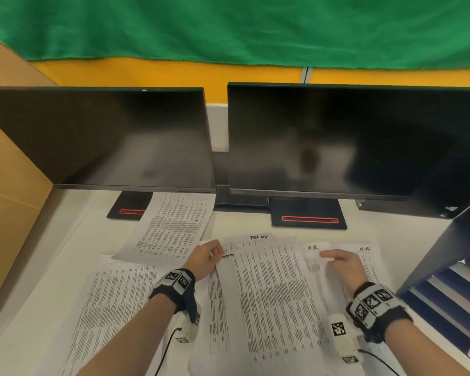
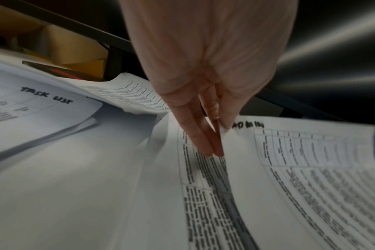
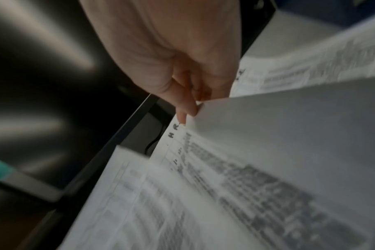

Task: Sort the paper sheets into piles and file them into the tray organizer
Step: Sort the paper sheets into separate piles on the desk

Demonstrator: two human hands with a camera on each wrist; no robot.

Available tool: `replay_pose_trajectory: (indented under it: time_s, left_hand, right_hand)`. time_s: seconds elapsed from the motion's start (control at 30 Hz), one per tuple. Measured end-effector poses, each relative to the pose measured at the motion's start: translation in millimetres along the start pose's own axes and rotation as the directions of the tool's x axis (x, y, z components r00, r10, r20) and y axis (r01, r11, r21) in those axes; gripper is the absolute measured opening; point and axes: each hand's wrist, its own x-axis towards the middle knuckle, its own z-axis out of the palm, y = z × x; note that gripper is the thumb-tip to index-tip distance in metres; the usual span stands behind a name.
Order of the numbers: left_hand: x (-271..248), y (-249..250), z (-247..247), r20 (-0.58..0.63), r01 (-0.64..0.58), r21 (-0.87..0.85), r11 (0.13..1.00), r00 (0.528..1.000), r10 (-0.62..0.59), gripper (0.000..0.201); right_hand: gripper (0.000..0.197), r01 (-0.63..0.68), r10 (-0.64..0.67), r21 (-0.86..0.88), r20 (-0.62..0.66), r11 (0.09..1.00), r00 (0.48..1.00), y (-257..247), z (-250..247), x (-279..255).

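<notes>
Printed paper sheets cover the white desk. My left hand [image 1: 215, 252] [image 2: 219, 128] pinches the top left corner of the middle sheet [image 1: 272, 299] [image 2: 300, 169], headed "ADMIN", and that corner curls up off the desk. A sheet headed "TASK LIST" [image 1: 258, 237] [image 2: 45, 104] lies beyond it. My right hand [image 1: 327, 255] [image 3: 195, 108] pinches the top corner of a sheet [image 1: 314, 257] [image 3: 289, 135] that is lifted with its blank back showing. Under it lies a sheet marked "H R" [image 3: 176, 132]; another "H.R." sheet [image 1: 366, 251] lies to the right. The dark blue tray organizer [image 1: 445, 280] stands at the right edge.
Two dark monitors [image 1: 101, 137] [image 1: 350, 142] on black stands stand across the back of the desk. A cardboard box [image 1: 8, 185] walls off the left side. More printed sheets [image 1: 171, 223] [image 1: 111, 299] lie at the left front.
</notes>
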Motion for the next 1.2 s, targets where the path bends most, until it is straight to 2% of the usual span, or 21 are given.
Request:
replay_pose_trajectory:
  time_s: [0.1, 0.23, 0.33, 0.4, 0.47, 0.5, 0.57, 0.67, 0.7, 0.73, 0.8, 0.83, 0.9, 0.97, 1.07, 1.2]
  left_hand:
    - [1, 0, 0, 0.019, -0.01, 0.027, 1.0, 1.0, 0.01, 0.017]
    - [6, -3, -5, -0.004, -0.001, 0.016, 1.0, 1.0, 0.001, 0.017]
    - [8, -6, -8, -0.017, 0.02, -0.013, 1.0, 1.0, -0.02, 0.016]
    - [10, -6, -11, -0.02, 0.03, -0.024, 0.999, 0.999, -0.03, 0.018]
    - [13, -6, -12, -0.02, 0.026, -0.045, 0.999, 0.999, -0.027, 0.025]
    - [14, -5, -14, -0.015, 0.029, -0.066, 0.997, 0.999, -0.03, 0.028]
    - [17, -4, -16, 0.006, 0.045, -0.134, 0.99, 0.999, -0.045, 0.028]
    - [21, -5, -22, 0.02, 0.083, -0.238, 0.968, 0.997, -0.081, 0.021]
    - [22, -6, -24, 0.018, 0.087, -0.269, 0.959, 0.996, -0.085, 0.019]
    - [23, -6, -26, 0.011, 0.094, -0.298, 0.95, 0.995, -0.095, 0.016]
    - [25, -4, -29, -0.036, 0.13, -0.347, 0.929, 0.988, -0.152, 0.01]
    - [27, -3, -29, -0.075, 0.155, -0.37, 0.916, 0.978, -0.195, 0.013]
    - [32, -2, -27, -0.127, 0.211, -0.399, 0.892, 0.951, -0.281, 0.03]
    - [34, -2, -21, -0.142, 0.25, -0.283, 0.926, 0.944, -0.299, 0.041]
    - [32, -5, -6, -0.1, 0.24, -0.039, 0.97, 0.965, -0.243, 0.046]
    - [27, -6, 11, -0.045, 0.225, 0.138, 0.964, 0.974, -0.221, 0.051]
  right_hand:
    - [0.038, -0.084, 0.065, -0.168, -0.114, 0.982, 0.991, 2, -26, 12]
    - [0.033, -0.197, 0.154, -0.282, -0.168, 0.939, 0.974, 9, -55, 28]
    - [0.033, -0.265, 0.189, -0.432, -0.211, 0.862, 0.959, 11, -62, 30]
    - [0.035, -0.283, 0.166, -0.558, -0.252, 0.78, 0.954, 8, -58, 23]
    - [0.036, -0.15, 0.014, -0.594, -0.228, 0.791, 0.973, 4, -41, 14]
    - [0.036, -0.032, -0.08, -0.588, -0.164, 0.808, 0.983, 1, -30, 7]
    - [0.039, 0.161, -0.16, -0.517, 0.046, 0.841, 0.986, -2, -4, -11]
    - [0.072, 0.204, -0.063, -0.488, 0.289, 0.849, 0.955, 2, 23, -25]
    - [0.077, 0.212, -0.033, -0.477, 0.356, 0.853, 0.934, 5, 27, -26]
    - [0.068, 0.203, 0.003, -0.448, 0.416, 0.871, 0.909, 6, 29, -28]
    - [0.031, 0.112, 0.068, -0.304, 0.523, 0.946, 0.85, 6, 31, -31]
    - [0.026, 0.055, 0.073, -0.215, 0.545, 0.975, 0.835, 7, 31, -28]
    - [0.035, -0.129, 0.136, -0.048, 0.505, 0.99, 0.853, 7, 29, -21]
    - [0.037, -0.278, 0.217, 0.07, 0.457, 0.958, 0.863, 5, 27, -7]
    - [0.037, -0.332, 0.281, 0.059, 0.411, 0.941, 0.867, -6, 20, 10]
    - [0.033, -0.321, 0.28, 0.024, 0.429, 0.947, 0.859, -30, 16, 23]
